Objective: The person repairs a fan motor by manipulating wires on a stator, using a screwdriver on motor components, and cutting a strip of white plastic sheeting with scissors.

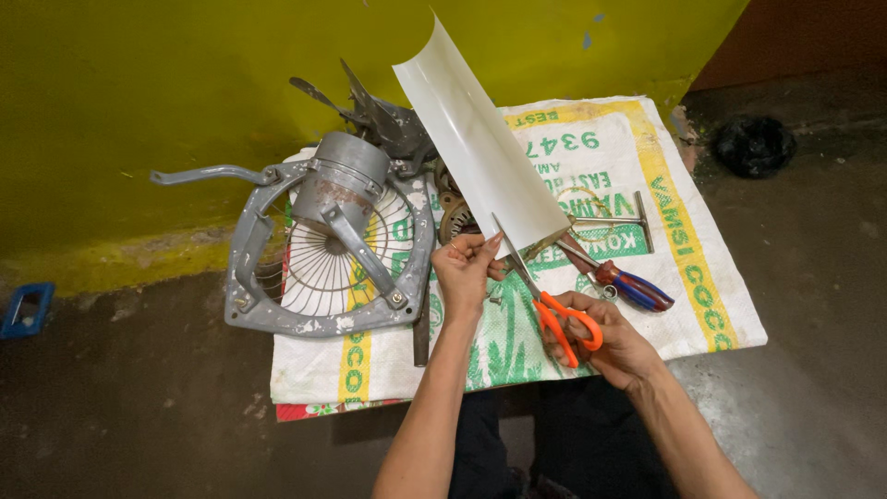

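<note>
a long curved strip of glossy white plastic sheet [480, 139] stands up from the grip, its long axis running away from the person and up toward the left, so nearly all of it lies beyond and above the fingers that hold it. the left hand [467, 268] pinches the strip's near end at its left corner, thumb and fingers pressed together on the sheet. the right hand [605, 342] sits just to the right and nearer the body, closed through the loops of a pair of orange-handled steel scissors [545, 300], whose blades point up and left and meet the strip's near edge right beside the left fingertips; whether the blades are parted or closed there is too fine to tell. the left hand is the one nearer the sheet, the right reaches it only through the blades. the sheet looks smooth, thin and bowed along its length, with one clean pointed corner at the far tip. under both hands lies a white woven sack with green and yellow print [684, 231], spread on the dark floor. left of the grip rests a grey metal fan frame with its motor and wire guard [323, 249]; just right of it lies a red-and-blue-handled screwdriver [628, 282].
</note>
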